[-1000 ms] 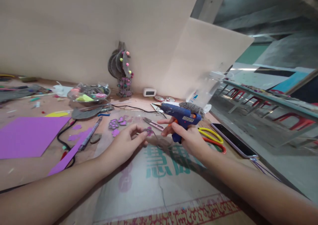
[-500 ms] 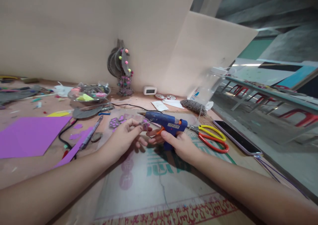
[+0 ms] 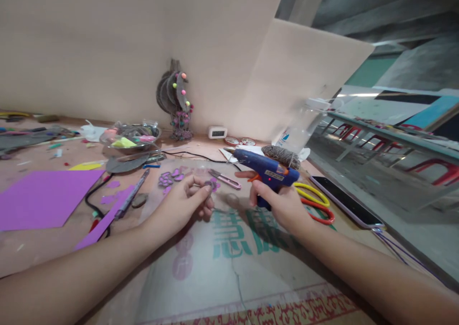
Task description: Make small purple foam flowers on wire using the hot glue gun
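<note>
My right hand (image 3: 278,200) is wrapped round the handle of a blue glue gun (image 3: 263,168), its nozzle pointing up and left. To the left, my left hand (image 3: 191,198) pinches a small purple and grey piece (image 3: 210,185) between thumb and fingers. Pink-handled snips (image 3: 225,179) lie on the sheet between the hands. Several grey and purple petal shapes (image 3: 169,178) rest just beyond my left hand.
Purple foam sheet (image 3: 46,196), a pen (image 3: 132,193) and a bowl of scraps (image 3: 131,140) are on the left. At the right are scissors (image 3: 324,198) and a phone (image 3: 346,201). Grey yarn (image 3: 281,156) and a small clock (image 3: 217,132) stand behind.
My right hand has moved right with the glue gun, away from my left hand, uncovering the pink snips. My left hand still pinches the small piece.
</note>
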`<state>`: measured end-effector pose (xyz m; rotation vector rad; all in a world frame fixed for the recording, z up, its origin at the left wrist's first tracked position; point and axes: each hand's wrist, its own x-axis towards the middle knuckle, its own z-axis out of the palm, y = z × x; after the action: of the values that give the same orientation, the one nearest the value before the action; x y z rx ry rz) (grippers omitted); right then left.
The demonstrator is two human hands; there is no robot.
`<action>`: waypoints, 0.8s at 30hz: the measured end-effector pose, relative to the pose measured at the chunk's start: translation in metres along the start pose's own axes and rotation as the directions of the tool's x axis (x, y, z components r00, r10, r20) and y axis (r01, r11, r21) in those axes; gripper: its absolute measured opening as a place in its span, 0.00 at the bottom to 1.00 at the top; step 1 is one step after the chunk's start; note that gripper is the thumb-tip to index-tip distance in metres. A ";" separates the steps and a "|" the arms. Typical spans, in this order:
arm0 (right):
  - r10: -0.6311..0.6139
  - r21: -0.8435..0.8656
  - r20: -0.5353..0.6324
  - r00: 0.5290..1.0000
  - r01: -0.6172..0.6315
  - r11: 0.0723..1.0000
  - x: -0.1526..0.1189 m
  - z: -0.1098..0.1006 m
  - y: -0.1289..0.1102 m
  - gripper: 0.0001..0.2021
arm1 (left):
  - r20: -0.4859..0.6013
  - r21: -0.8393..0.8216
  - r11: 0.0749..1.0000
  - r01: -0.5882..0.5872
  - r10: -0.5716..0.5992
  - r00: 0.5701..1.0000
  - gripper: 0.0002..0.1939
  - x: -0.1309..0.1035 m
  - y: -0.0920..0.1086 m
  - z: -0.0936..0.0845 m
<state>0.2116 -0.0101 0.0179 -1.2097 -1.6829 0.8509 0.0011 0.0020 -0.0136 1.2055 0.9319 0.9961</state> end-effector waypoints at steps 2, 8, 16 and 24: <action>-0.043 -0.080 -0.085 0.995 0.036 0.996 0.000 -0.005 0.002 0.10 | -0.008 0.063 0.998 0.007 -0.006 1.000 0.10 -0.001 -0.001 0.001; -0.138 -0.138 -0.032 0.990 0.132 0.982 -0.005 0.000 0.011 0.08 | -0.048 0.163 0.986 -0.031 0.040 0.998 0.08 -0.003 0.001 0.001; -0.180 -0.255 0.071 0.981 0.192 0.948 -0.002 -0.007 0.026 0.11 | -0.066 0.121 0.993 -0.014 0.022 0.998 0.10 -0.002 -0.002 -0.001; -0.209 -0.299 0.078 0.975 0.223 0.928 -0.001 -0.006 0.029 0.13 | -0.088 0.145 0.989 -0.011 0.024 0.996 0.10 -0.002 0.002 0.001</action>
<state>0.2278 -0.0022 -0.0053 -1.1839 -1.9962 0.4963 0.0009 -0.0004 -0.0113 1.2998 1.0806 1.0178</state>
